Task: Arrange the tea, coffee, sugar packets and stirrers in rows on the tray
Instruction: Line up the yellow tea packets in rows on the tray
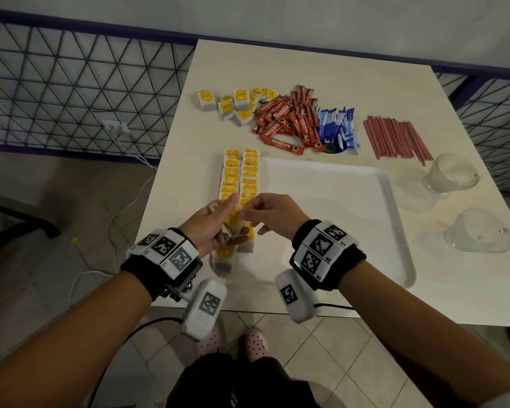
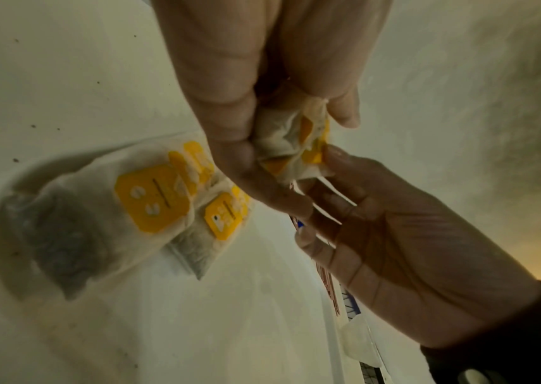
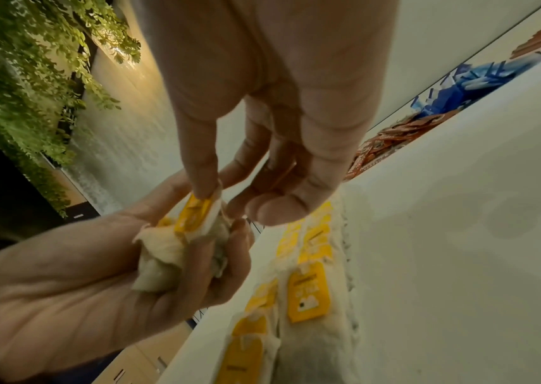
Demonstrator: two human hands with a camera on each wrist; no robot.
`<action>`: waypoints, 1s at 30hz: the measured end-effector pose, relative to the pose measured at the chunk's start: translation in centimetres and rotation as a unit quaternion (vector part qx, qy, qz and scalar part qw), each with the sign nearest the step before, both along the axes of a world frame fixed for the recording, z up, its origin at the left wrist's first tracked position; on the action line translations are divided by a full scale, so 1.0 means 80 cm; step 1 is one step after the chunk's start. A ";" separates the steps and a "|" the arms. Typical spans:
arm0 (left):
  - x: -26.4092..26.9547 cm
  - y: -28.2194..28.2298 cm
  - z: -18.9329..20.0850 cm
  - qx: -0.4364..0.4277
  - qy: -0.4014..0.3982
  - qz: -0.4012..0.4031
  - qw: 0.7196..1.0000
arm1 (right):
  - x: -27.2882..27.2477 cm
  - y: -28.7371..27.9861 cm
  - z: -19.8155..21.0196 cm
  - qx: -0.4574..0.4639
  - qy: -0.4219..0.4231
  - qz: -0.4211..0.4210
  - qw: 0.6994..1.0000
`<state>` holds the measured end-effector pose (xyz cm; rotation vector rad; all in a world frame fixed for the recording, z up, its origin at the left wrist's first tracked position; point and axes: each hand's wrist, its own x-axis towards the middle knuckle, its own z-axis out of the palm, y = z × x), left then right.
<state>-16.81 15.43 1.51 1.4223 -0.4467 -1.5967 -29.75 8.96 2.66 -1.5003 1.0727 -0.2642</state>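
Observation:
My left hand (image 1: 215, 228) grips a crumpled bunch of tea bags (image 1: 231, 228) with yellow tags, just above the near left part of the white tray (image 1: 351, 201). My right hand (image 1: 256, 212) meets it from the right. Its forefinger and thumb pinch the top tea bag (image 3: 193, 215) of the bunch (image 2: 292, 148). Two rows of tea bags (image 1: 242, 175) lie along the tray's left side. On the table behind the tray lie loose tea bags (image 1: 236, 104), red coffee sticks (image 1: 289, 122), blue sugar packets (image 1: 339, 128) and red stirrers (image 1: 395, 136).
Two upturned glass cups (image 1: 451, 172) (image 1: 480, 231) stand on the white table (image 1: 306, 69) right of the tray. A dark wire fence (image 1: 71, 83) runs behind and left of the table. Cables trail on the floor at the left.

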 end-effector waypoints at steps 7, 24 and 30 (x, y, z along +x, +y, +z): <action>0.005 0.014 0.003 0.012 -0.045 0.001 0.999 | -0.005 -0.012 0.007 0.011 -0.048 -0.034 0.998; 0.013 0.036 -0.001 0.062 -0.158 -0.029 0.985 | -0.027 0.007 -0.024 0.010 0.047 0.038 0.998; 0.029 0.042 -0.004 0.077 -0.186 -0.058 0.978 | -0.028 0.019 -0.039 -0.012 0.158 0.087 0.984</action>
